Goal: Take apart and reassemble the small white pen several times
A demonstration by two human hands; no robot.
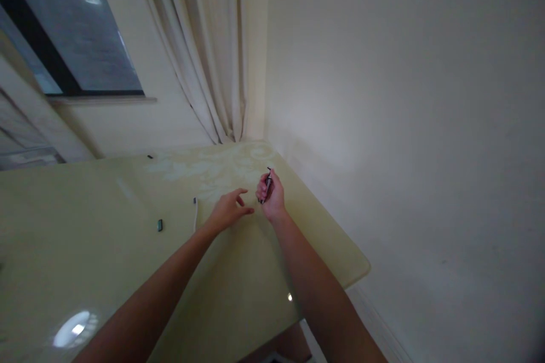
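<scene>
My right hand (272,197) is closed around a small dark and silver tool (268,182), held above the table. A thin dark tip pokes out over the top of the fist, and a bit of the tool shows at the bottom; its exact kind is too small to make out. Just to the left, my left hand (230,210) is open, thumb and fingers apart and pointing toward the right hand, with nothing in it. Behind the left wrist lies a thin white stick-like thing (196,216) with a dark end, partly covered by the forearm.
The pale green glossy table (114,261) ends at a right-hand corner beside a plain wall (404,125). A small dark green block (160,225) lies left of the white stick. Near the far edge is a tiny black piece (150,156). Curtains (213,57) hang behind.
</scene>
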